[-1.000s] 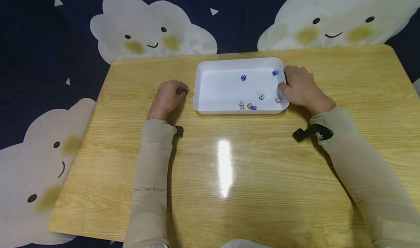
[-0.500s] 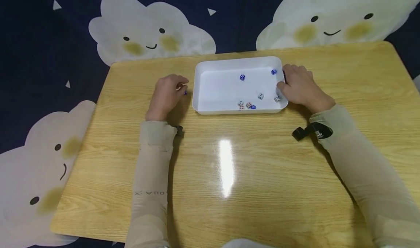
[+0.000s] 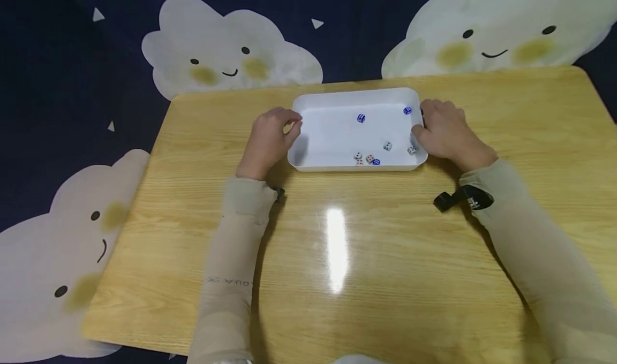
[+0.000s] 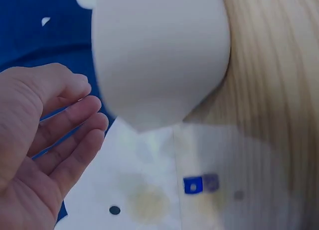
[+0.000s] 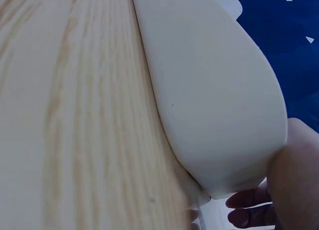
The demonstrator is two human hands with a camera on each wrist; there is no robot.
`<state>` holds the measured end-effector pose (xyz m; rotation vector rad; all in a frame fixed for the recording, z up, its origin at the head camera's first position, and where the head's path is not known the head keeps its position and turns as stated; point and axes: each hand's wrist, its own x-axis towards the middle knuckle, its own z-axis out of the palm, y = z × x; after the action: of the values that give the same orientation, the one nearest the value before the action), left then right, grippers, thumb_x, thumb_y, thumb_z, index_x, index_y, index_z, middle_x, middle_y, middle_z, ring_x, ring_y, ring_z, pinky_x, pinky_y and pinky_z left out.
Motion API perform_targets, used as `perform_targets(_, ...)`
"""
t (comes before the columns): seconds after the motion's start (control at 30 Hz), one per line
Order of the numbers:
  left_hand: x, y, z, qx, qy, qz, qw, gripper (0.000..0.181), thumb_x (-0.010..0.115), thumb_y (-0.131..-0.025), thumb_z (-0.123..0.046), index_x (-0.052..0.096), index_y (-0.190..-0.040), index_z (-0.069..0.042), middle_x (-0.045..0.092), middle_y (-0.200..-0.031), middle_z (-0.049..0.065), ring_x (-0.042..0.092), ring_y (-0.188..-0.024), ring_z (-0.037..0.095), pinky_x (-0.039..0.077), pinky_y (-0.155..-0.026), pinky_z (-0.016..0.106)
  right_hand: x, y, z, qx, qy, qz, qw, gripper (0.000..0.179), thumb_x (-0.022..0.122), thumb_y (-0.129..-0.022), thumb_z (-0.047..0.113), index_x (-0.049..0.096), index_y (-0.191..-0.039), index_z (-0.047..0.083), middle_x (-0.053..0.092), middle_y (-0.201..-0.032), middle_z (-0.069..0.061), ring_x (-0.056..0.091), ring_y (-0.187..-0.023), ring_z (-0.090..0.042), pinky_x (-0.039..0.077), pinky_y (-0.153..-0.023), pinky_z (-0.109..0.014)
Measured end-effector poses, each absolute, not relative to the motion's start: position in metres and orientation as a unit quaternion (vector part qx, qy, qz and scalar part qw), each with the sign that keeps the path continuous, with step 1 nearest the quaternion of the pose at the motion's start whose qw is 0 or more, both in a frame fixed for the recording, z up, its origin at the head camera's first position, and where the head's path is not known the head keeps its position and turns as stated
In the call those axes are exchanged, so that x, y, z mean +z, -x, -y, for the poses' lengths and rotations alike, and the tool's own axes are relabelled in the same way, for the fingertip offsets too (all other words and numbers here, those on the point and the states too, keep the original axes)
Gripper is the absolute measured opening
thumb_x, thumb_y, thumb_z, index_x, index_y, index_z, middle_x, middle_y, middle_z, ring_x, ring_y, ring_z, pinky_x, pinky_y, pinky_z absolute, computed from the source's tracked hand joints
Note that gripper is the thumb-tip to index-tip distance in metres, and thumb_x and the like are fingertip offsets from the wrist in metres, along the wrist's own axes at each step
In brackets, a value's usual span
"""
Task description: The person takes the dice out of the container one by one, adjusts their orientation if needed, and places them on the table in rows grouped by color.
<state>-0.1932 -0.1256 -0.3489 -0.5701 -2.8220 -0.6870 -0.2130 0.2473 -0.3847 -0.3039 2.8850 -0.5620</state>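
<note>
A shallow white tray (image 3: 332,131) stands near the back of the table, with several small dice in it. Blue dice are at its back (image 3: 361,118), far right (image 3: 407,110) and front wall (image 3: 376,161). My right hand (image 3: 445,131) grips the tray's right end, its thumb over the rim. My left hand (image 3: 270,139) hovers at the tray's left rim, thumb and fingertips near each other; nothing shows between them in the left wrist view. There, a blue die (image 4: 193,185) lies on the table beyond the tray's end; in the head view it is hidden.
White dice (image 3: 388,146) lie toward the tray's front and right. The wooden table (image 3: 385,246) has a bright light reflection at its middle. A dark blue cloth with cloud faces (image 3: 236,53) hangs behind and to the left. Black straps (image 3: 463,198) are on the wrists.
My left hand held a blue die left of the tray, then parted its fingers with the die beneath. It has since moved right to the tray's rim. The right hand stays on the tray.
</note>
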Motion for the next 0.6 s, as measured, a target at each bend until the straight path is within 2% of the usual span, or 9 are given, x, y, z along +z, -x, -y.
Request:
perform_targets(0.23, -0.35, 0.196, 0.106, -0.244, 0.213, 0.942, 0.083, 0.023, 0.063, -0.102, -0.017, 0.076, -0.116, -0.004, 0.078, -0.11, 0.013, 0.072, -0.099, 0.027, 0.058, -0.089, 0.04, -0.385, 0.212, -0.25, -0.196, 0.105, -0.971, 0.084, 0.05, 0.038, -0.101, 0.026, 0.046, -0.134, -0.011, 0.053, -0.124, -0.029, 0.042, -0.108, -0.046, 0.034, -0.09, -0.06)
perform_targets(0.4, -0.347, 0.203, 0.093, -0.227, 0.227, 0.946, 0.05, 0.027, 0.061, -0.103, -0.02, 0.075, -0.121, -0.005, 0.077, -0.114, 0.013, 0.073, -0.104, 0.026, 0.058, -0.093, 0.038, -0.384, 0.211, -0.252, -0.197, 0.106, -0.972, 0.077, 0.049, 0.038, -0.1, 0.025, 0.047, -0.133, -0.011, 0.053, -0.123, -0.03, 0.042, -0.106, -0.046, 0.034, -0.089, -0.06)
perform_targets(0.6, -0.351, 0.21, 0.076, -0.205, 0.222, 0.953, 0.002, 0.028, 0.059, -0.103, -0.021, 0.075, -0.121, -0.005, 0.076, -0.12, 0.011, 0.072, -0.108, 0.024, 0.057, -0.097, 0.037, -0.386, 0.211, -0.253, -0.197, 0.106, -0.971, 0.089, 0.054, 0.037, -0.101, 0.026, 0.044, -0.14, -0.011, 0.053, -0.128, -0.031, 0.043, -0.11, -0.048, 0.033, -0.09, -0.062)
